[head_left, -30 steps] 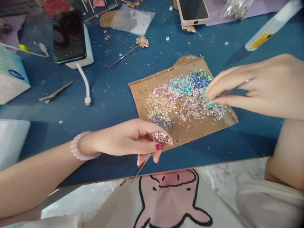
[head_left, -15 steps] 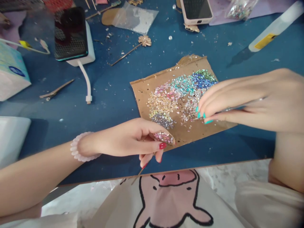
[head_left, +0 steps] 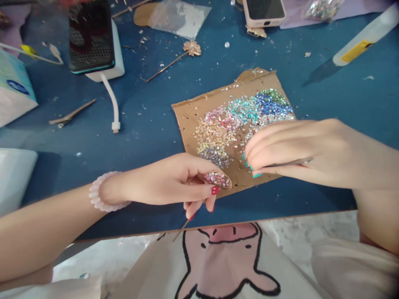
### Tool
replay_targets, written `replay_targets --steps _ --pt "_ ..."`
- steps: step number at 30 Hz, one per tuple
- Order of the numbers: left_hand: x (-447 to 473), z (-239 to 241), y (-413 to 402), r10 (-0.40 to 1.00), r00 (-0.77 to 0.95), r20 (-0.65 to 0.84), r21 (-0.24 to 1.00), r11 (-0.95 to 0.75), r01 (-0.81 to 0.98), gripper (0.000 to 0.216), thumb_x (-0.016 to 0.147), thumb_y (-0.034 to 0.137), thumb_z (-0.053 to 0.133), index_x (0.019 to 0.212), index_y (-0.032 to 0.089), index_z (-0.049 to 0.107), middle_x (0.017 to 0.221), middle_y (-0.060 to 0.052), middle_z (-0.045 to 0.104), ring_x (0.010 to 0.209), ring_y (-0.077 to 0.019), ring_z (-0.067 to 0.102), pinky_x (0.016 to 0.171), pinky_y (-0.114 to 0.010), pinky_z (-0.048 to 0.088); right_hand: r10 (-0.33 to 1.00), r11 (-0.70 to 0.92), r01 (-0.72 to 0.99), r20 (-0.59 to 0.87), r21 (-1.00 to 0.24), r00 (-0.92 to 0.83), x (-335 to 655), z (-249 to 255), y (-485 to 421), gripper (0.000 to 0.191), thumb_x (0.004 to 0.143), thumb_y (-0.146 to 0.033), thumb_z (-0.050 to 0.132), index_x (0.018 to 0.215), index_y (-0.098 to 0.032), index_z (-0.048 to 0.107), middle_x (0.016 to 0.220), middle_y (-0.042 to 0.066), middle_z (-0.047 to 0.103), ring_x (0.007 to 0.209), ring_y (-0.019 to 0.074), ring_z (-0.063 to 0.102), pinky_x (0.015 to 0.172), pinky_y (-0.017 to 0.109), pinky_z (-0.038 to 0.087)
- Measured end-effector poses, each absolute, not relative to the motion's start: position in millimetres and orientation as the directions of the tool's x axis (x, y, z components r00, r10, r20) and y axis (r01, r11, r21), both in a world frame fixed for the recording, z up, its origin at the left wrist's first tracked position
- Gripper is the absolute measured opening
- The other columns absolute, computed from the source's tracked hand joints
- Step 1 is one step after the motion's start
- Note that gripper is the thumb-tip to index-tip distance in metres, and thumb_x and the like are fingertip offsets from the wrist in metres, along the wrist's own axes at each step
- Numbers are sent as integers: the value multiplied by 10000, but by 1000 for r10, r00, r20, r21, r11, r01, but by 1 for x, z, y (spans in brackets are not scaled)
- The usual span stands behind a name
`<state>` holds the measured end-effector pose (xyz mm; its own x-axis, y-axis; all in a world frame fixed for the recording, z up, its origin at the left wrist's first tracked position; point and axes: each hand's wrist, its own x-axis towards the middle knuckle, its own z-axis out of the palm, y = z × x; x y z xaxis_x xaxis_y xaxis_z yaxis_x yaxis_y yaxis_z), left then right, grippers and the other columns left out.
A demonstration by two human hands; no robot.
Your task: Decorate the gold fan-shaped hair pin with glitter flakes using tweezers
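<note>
Stillness and a light touch should help, as the left hand point(head_left: 174, 178), fingers nearly closed, pinches a leaf-shaped piece point(head_left: 217, 179), sparkly with pink and white bits point(head_left: 213, 177), by the near edge of the cardboard point(head_left: 183, 112), and the right hand point(head_left: 310, 145) squeezes a thin metal tool point(head_left: 299, 162) in closed fingertips.

Passable along the table point(head_left: 148, 124) between the cable point(head_left: 111, 101) and the cardboard point(head_left: 188, 114), and again between the cardboard's right side and the bottle point(head_left: 355, 52). Tight over the cardboard, with only a narrow gap between the ornament point(head_left: 217, 179) in the left hand point(head_left: 174, 178) and the right hand point(head_left: 304, 145). Obstructed farther back by the pin point(head_left: 192, 48), bag point(head_left: 183, 20) and pale phone point(head_left: 264, 10), at left by the black phone point(head_left: 90, 41).
</note>
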<state>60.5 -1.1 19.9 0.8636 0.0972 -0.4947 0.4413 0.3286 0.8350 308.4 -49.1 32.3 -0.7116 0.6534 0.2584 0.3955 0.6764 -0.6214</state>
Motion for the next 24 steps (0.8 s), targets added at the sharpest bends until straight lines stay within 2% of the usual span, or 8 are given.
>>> replay_targets --steps 19,24 --pt "59 19 -2 107 869 -483 849 299 435 140 935 177 469 955 151 605 725 1 637 477 -45 561 463 -103 451 656 690 433 249 -580 -712 307 35 -51 121 905 -184 520 810 -214 588 816 -22 656 847 140 639 715 288 506" --pt "61 19 0 66 869 -490 840 302 451 126 937 185 474 962 150 593 753 -1 637 497 -45 569 473 -104 463 665 685 443 246 -578 -705 307 35 -52 136 909 -182 510 801 -215 586 821 -15 660 848 143 643 719 285 508"
